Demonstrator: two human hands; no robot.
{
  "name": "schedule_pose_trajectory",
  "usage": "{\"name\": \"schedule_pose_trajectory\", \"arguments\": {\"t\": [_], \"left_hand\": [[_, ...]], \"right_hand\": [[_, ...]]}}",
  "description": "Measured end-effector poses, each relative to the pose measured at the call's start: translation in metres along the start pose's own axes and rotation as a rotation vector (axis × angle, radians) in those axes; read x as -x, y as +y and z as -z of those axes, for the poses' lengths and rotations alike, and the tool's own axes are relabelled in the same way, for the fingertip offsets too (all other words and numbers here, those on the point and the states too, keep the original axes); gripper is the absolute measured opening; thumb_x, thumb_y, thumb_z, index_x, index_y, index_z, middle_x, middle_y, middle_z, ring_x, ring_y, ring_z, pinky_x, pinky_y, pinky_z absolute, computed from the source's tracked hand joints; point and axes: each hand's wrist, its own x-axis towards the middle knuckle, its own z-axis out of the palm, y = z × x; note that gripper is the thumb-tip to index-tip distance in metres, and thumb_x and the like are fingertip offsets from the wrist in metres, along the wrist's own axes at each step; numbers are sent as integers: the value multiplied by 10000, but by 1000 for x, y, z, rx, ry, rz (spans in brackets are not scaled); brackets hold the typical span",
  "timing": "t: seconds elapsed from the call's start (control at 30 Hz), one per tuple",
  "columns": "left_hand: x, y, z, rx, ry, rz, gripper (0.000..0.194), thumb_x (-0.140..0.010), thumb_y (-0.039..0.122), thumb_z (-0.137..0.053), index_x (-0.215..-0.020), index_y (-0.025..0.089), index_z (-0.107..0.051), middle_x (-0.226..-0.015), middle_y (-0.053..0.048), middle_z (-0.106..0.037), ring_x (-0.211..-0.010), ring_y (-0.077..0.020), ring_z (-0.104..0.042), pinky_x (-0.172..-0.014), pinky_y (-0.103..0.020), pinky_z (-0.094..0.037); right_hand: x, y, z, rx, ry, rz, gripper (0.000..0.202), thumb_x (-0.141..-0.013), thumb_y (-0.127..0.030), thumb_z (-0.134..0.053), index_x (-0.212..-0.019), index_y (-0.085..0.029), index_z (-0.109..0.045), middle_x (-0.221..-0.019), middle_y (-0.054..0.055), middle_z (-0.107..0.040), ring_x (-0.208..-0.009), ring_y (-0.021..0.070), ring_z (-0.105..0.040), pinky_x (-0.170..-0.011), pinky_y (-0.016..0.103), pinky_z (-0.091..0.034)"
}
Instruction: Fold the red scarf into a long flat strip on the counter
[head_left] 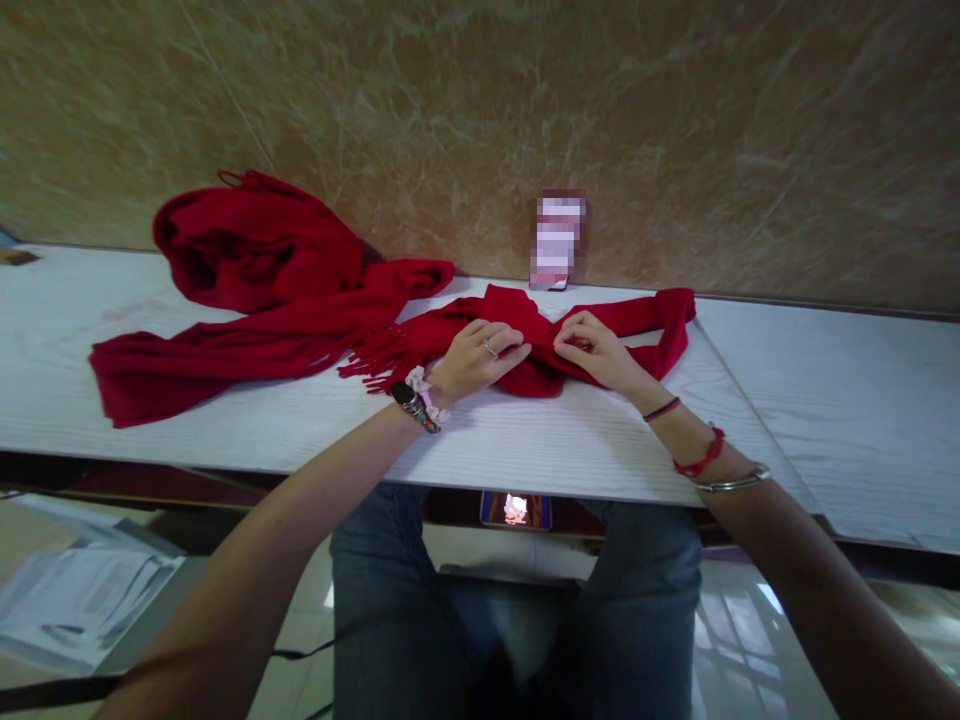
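A red fringed scarf (525,310) lies gathered on the white table in front of me, with a loop of it reaching to the right. My left hand (484,355), wearing a ring, rests at the scarf's middle with its fingers closed on the cloth. Close beside it, my right hand (592,350) pinches the same scarf, thumb and fingertips together. Its fringe spreads out left of my left wrist. Further left sits a second heap of red cloth (262,250), bunched at the back, with a long strip folded toward the front.
A phone (556,240) leans upright against the brown marbled wall behind the table (840,400). Another lit phone (515,508) lies just below the table's front edge. Papers (82,600) sit in a tray low at the left.
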Motion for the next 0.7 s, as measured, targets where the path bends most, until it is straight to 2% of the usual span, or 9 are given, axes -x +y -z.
{"name": "schedule_pose_trajectory", "arguments": {"t": [0.17, 0.3, 0.4, 0.57, 0.7], "left_hand": [[-2, 0, -2, 27, -57, 10, 214, -953, 206, -396, -942, 203, -610, -906, -33, -627, -919, -153, -577, -797, -311, -431], [-1, -3, -4, 66, -11, -7, 209, -945, 176, -407, -977, 203, -612, -958, -43, -606, -953, -158, -556, -838, -318, -425], [0, -5, -3, 41, -25, -52, 219, -939, 152, -402, -969, 200, -614, -975, -45, -588, -967, -158, -543, -837, -309, -429], [-1, -14, 0, 70, -66, -20, 228, -930, 157, -396, -909, 201, -619, -966, -54, -573, -962, -172, -541, -840, -331, -450], [1, -27, 3, 77, -76, 77, 211, -907, 153, -406, -873, 196, -610, -999, -78, -559, -979, -208, -539, -856, -395, -461]], "right_hand": [[-1, 6, -1, 85, 100, -6, 143, -830, -337, -561, -768, -221, -617, -878, 52, -524, -866, 197, -522, -800, 368, -445], [-3, 17, 2, 192, 238, -74, 122, -833, -297, -547, -763, -211, -598, -871, 59, -518, -856, 202, -518, -772, 366, -453], [-4, 29, 8, 265, 351, -107, 123, -833, -282, -533, -743, -215, -584, -850, 56, -524, -839, 202, -520, -784, 371, -451], [-3, 55, 31, 378, 518, -252, 137, -823, -296, -516, -743, -213, -589, -812, 63, -547, -838, 221, -524, -821, 403, -427], [1, 77, 54, 399, 611, -393, 182, -820, -327, -487, -742, -201, -592, -767, 62, -557, -793, 217, -527, -787, 402, -424]]}}
